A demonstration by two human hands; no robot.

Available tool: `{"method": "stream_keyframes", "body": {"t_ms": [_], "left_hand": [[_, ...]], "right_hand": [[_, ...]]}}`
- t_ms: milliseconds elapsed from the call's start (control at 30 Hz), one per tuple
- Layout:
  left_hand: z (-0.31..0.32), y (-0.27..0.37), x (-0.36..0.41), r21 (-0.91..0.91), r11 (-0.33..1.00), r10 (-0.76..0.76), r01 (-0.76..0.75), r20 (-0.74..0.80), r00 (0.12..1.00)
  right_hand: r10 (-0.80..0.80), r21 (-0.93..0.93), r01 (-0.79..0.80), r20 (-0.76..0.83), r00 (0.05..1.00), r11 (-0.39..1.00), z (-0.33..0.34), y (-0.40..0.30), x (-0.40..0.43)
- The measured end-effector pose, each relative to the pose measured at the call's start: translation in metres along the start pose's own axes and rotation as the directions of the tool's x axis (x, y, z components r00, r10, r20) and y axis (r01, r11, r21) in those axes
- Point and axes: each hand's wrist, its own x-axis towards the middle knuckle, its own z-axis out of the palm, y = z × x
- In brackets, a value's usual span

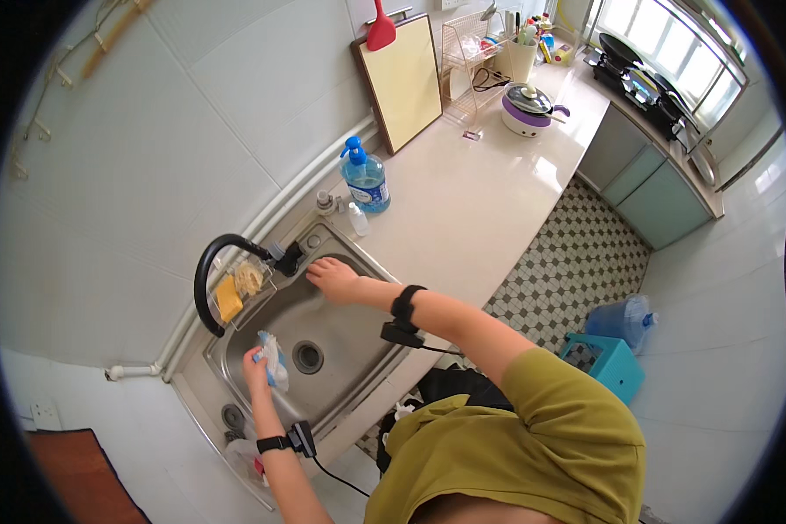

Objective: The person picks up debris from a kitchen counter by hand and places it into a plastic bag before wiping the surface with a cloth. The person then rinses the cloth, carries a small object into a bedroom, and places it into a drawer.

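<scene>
My left hand (255, 370) grips a crumpled blue-and-white cloth (275, 367) over the near-left side of a stainless steel sink (360, 340). At the sink's far wall, beside the base of the black gooseneck faucet (203, 275), my right hand (331, 278) is palm down with its fingers extended. Nothing shows in it, though its underside is hidden. Between the hands, the round drain (308, 357) lies uncovered in the basin. A wire rack (268, 291) by the faucet carries a yellow sponge (228, 299) and a pale scrubber (249, 279).
A blue pump bottle (365, 183) and a small clear bottle (358, 221) stand behind the sink's right corner. Farther along the counter (471, 190) are a leaning cutting board (403, 85) and a purple-white electric pot (527, 114). A teal stool (612, 373) stands on the floor.
</scene>
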Motion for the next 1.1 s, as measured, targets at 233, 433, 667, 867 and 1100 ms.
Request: {"method": "stream_keyframes", "body": {"t_ms": [233, 433, 667, 867, 1100], "left_hand": [[0.008, 0.025, -0.016, 0.11, 0.993, 0.06, -0.053, -0.065, 0.996], [-0.001, 0.028, 0.006, 0.091, 0.995, 0.054, -0.045, -0.095, 0.994], [0.0, 0.028, 0.029, -0.004, 0.998, -0.067, 0.067, 0.017, 0.998], [-0.01, 0.033, 0.021, -0.076, 0.997, 0.001, 0.0, 0.013, 1.0], [-0.009, 0.034, 0.013, -0.15, 0.989, -0.011, -0.006, -0.112, 0.994]], "right_hand": [[0.069, -0.277, -0.001, 0.238, 0.969, 0.961, 0.038, 0.03, 0.015], [-0.098, -0.279, 0.043, -0.188, 0.977, 0.959, 0.038, 0.04, 0.019], [0.005, -0.439, 0.131, 0.295, 0.955, 0.889, 0.043, 0.032, 0.044], [-0.026, -0.365, 0.099, 0.2, 0.98, 0.925, 0.056, 0.041, 0.048], [0.019, -0.332, 0.086, 0.303, 0.953, 0.939, 0.038, 0.06, 0.044]]}}
